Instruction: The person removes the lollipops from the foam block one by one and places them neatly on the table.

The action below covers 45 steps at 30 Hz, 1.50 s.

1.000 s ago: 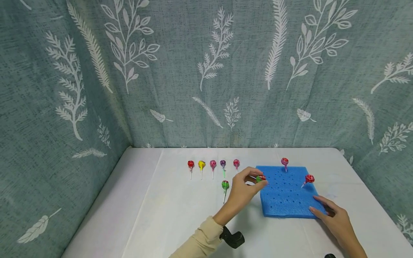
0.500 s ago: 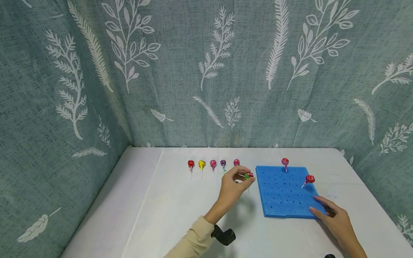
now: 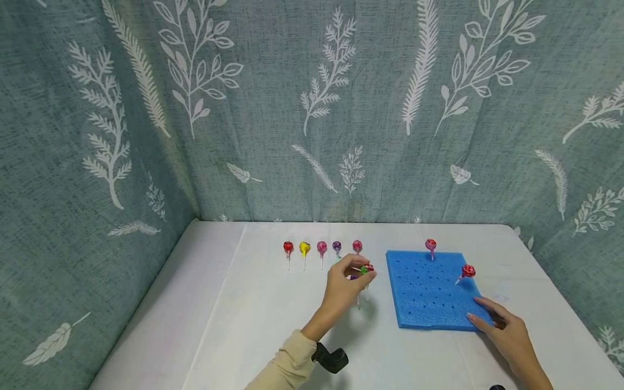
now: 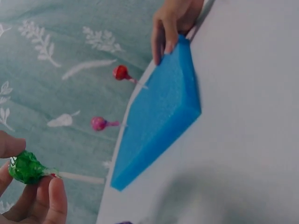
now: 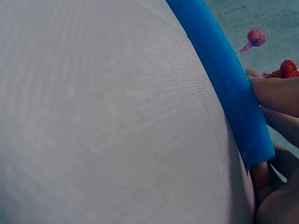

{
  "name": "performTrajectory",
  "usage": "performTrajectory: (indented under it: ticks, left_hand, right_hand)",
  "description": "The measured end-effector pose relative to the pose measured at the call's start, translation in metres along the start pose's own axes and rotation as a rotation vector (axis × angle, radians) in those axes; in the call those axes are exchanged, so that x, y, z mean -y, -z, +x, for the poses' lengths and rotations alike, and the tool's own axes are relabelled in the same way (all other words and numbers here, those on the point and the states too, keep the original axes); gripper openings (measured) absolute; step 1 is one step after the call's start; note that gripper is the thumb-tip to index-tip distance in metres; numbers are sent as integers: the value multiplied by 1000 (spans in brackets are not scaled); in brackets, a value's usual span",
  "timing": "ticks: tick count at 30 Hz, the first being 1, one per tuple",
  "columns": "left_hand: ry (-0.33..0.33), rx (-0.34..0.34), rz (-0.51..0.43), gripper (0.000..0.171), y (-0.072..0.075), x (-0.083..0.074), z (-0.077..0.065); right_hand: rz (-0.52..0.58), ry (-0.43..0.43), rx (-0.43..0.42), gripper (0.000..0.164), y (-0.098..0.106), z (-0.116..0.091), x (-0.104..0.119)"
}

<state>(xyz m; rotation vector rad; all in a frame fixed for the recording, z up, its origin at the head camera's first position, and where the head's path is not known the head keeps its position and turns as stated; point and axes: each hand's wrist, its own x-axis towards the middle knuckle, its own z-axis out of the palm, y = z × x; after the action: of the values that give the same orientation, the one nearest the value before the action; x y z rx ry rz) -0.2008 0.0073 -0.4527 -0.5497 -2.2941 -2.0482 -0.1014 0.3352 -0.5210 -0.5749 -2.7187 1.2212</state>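
My left hand [image 3: 339, 284] pinches a green-and-red wrapped lollipop [image 3: 366, 268] between thumb and fingers, above the table left of the blue foam board [image 3: 424, 303]. In the left wrist view its green wrapper and white stick show plainly. Just under that hand, a purple lollipop [image 3: 354, 277] is partly hidden. The board has rows of small holes. A pink-and-red lollipop [image 3: 431, 245] stands in its far edge, and a red one [image 3: 468, 271] leans at its right side. My right hand [image 3: 509, 330] grips the board's near right corner, a finger below it in the right wrist view.
Along the back of the white table [image 3: 244, 325] lie a red lollipop [image 3: 288, 247], a yellow one [image 3: 304, 248], a pink one [image 3: 322, 247], a purple one [image 3: 336, 247] and another pink one [image 3: 357, 246]. A patterned green curtain [image 3: 292, 119] hangs behind.
My left hand has moved left, away from over the board's left edge, still pinching the green-and-red lollipop. The right hand and the board have stayed put.
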Motion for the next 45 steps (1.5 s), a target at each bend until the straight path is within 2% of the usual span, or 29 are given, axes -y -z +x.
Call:
performTrajectory:
  ticks: [4,11,17,19,23,26,29,36,45]
  left_hand:
    - [15,-18,4,20,9,4,0]
    - [80,-49,-46,21,28,7,1]
    - [116,-58,-67,23,42,-17,-4]
    - [132,-67,-61,22,45,-12,-3]
    - [168,-78,-50,22,50,-12,-3]
    - [186,-79,-44,24,55,-21,-5]
    - [192,-93,-38,23,58,-14,-4]
    - [236,-138,-46,26,62,25,3]
    - [269,-180,-10,29,64,41,3]
  right_hand:
    - [3,-11,1,72,-2,1,0]
    - [21,-1,6,73,0,3,1]
    - [27,-3,6,72,0,3,2]
    - [26,-2,6,72,0,3,3]
    - [21,-8,5,72,-1,2,2]
    - [12,-13,0,72,-2,2,1]
    - [3,-10,-8,71,-3,2,1]
    - [-3,12,-21,69,-2,0,-1]
    - [-7,3,-14,70,-1,-1,0]
